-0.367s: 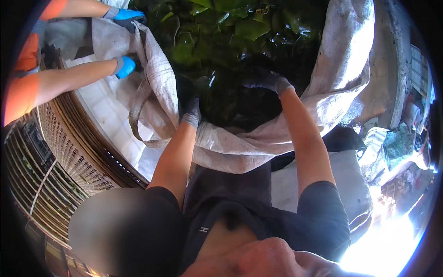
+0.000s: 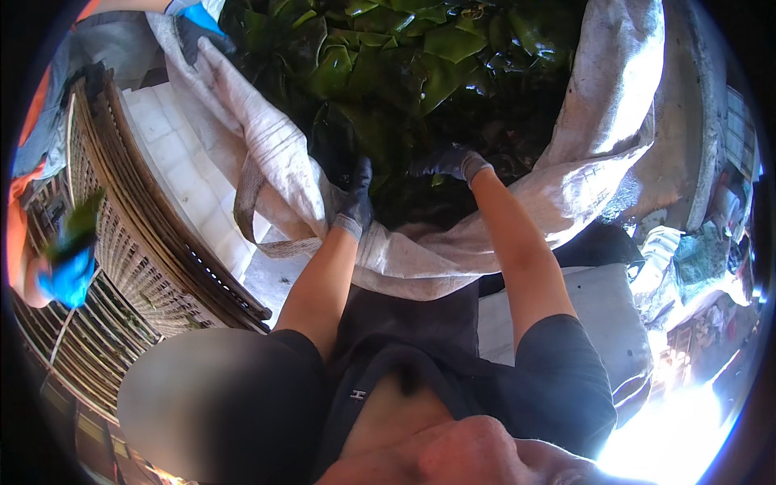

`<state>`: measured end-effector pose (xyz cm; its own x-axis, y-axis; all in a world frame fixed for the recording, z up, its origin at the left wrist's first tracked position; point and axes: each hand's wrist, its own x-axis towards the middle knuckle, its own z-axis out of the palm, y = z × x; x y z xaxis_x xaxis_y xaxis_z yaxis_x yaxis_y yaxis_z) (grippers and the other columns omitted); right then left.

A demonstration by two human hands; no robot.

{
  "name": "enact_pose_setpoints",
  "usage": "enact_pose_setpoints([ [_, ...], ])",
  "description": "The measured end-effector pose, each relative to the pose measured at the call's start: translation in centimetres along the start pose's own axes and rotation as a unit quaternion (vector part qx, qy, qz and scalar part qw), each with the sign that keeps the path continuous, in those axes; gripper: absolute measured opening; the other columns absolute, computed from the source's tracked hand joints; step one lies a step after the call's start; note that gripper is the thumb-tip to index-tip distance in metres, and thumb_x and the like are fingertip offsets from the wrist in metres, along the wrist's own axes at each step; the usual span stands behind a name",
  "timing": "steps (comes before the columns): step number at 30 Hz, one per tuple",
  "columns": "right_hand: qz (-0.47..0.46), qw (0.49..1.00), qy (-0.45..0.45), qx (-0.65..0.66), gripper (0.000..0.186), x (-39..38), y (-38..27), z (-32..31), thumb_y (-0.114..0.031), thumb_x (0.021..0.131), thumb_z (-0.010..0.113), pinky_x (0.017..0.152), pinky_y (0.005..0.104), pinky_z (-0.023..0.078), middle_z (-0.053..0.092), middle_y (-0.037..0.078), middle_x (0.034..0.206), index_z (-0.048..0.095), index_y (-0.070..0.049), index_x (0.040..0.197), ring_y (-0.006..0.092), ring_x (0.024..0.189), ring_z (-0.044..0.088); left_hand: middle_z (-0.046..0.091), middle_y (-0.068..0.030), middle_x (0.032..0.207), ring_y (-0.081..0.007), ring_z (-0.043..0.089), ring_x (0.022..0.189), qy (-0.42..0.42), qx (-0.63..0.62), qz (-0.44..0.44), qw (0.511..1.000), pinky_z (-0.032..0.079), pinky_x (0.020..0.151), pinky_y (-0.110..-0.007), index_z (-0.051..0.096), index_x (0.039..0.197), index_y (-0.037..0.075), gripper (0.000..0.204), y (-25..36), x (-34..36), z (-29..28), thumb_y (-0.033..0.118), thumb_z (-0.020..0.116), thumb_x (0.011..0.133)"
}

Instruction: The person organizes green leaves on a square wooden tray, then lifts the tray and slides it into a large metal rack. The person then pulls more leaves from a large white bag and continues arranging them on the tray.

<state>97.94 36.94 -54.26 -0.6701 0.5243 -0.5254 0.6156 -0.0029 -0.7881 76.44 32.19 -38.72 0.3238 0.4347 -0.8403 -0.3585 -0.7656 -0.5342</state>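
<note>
A large off-white woven sack (image 2: 267, 137) stands with its rim rolled down, full of wet, glossy dark green leaf-like pieces (image 2: 440, 73). Both my hands wear dark grey gloves. My left hand (image 2: 358, 194) is just inside the near left rim, fingers stretched away from me, nothing visible in them. Over the pieces, further right, my right hand (image 2: 449, 164) points leftward with its fingers extended, their tips dim against the dark heap. A co-worker's blue-gloved hand (image 2: 204, 24) is at the sack's far left rim. Their other blue-gloved hand (image 2: 69, 279) holds a blurred green piece (image 2: 78, 226).
Woven bamboo baskets or trays (image 2: 133, 259) stand at the left, beside a white tiled surface (image 2: 182, 153). A strap loop (image 2: 246, 206) hangs from the sack. At the right are a grey-white padded bundle (image 2: 606, 315) and assorted bags (image 2: 699, 263) near glaring light.
My left hand has risen partly out of the dark heap toward the rim; my right has shifted slightly left. The co-worker's lower hand swung from the sack to the baskets with a green piece.
</note>
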Motion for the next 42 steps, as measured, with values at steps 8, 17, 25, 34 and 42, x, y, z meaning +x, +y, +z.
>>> enact_pose_setpoints([
  [8, 0.064, 0.99, 0.114, -0.044, 0.06, 2.1, 0.8, 2.7, -0.049, 0.088, 0.065, 0.101, 0.0364, 0.047, 0.063, 0.013, 0.13, 0.057, -0.013, 0.135, 0.0292, 0.117, 0.061, 0.053, -0.0101, 0.14, -0.0222, 0.05, 0.124, 0.081, 0.922, 0.307, 0.221, 0.039, 0.107, -0.034, 0.044, 0.145, 0.007, 0.051, 8.3, 8.9, -0.4, 0.029, 0.055, 0.1],
  [17, 0.031, 0.997, 0.067, 0.01, 0.054, -3.9, -12.0, 14.9, -0.051, 0.091, 0.06, 0.102, 0.039, 0.046, 0.063, 0.014, 0.129, 0.061, -0.013, 0.13, 0.0314, 0.117, 0.06, 0.056, -0.0102, 0.137, -0.0265, 0.049, 0.126, 0.07, 0.719, 0.109, 0.683, 0.041, 0.107, -0.037, 0.052, 0.139, 0.008, 0.049, 19.0, 1.6, -0.5, 0.041, 0.035, 0.106],
  [25, 0.024, 0.987, 0.112, -0.113, 0.06, -2.5, 0.9, 1.9, -0.059, 0.089, 0.059, 0.107, 0.0407, 0.042, 0.059, 0.016, 0.135, 0.063, -0.014, 0.129, 0.0335, 0.125, 0.054, 0.056, -0.0074, 0.139, -0.0315, 0.052, 0.123, 0.129, 0.765, 0.197, 0.6, 0.041, 0.107, -0.045, 0.052, 0.141, 0.013, 0.06, 11.1, 1.1, 0.3, 0.054, 0.051, 0.097],
  [34, 0.137, 0.988, -0.061, -0.037, 0.085, 2.9, -3.8, 3.9, -0.066, 0.079, 0.067, 0.11, 0.0394, 0.04, 0.052, 0.016, 0.144, 0.052, -0.01, 0.14, 0.0314, 0.13, 0.051, 0.056, -0.0089, 0.138, -0.0309, 0.051, 0.123, 0.1, 0.719, 0.122, 0.677, 0.039, 0.109, -0.043, 0.052, 0.14, 0.011, 0.055, 17.1, 1.9, 0.7, 0.047, 0.052, 0.098],
  [42, -0.016, 0.996, 0.008, 0.083, 0.052, 3.6, -0.6, 11.1, -0.032, 0.086, 0.074, 0.096, 0.0359, 0.051, 0.067, 0.013, 0.122, 0.061, -0.004, 0.128, 0.0248, 0.109, 0.064, 0.058, -0.0111, 0.134, -0.0293, 0.053, 0.119, -0.145, 0.958, 0.073, 0.237, 0.041, 0.106, -0.039, 0.054, 0.135, 0.006, 0.047, 23.3, 6.5, -0.2, 0.038, 0.043, 0.102],
])
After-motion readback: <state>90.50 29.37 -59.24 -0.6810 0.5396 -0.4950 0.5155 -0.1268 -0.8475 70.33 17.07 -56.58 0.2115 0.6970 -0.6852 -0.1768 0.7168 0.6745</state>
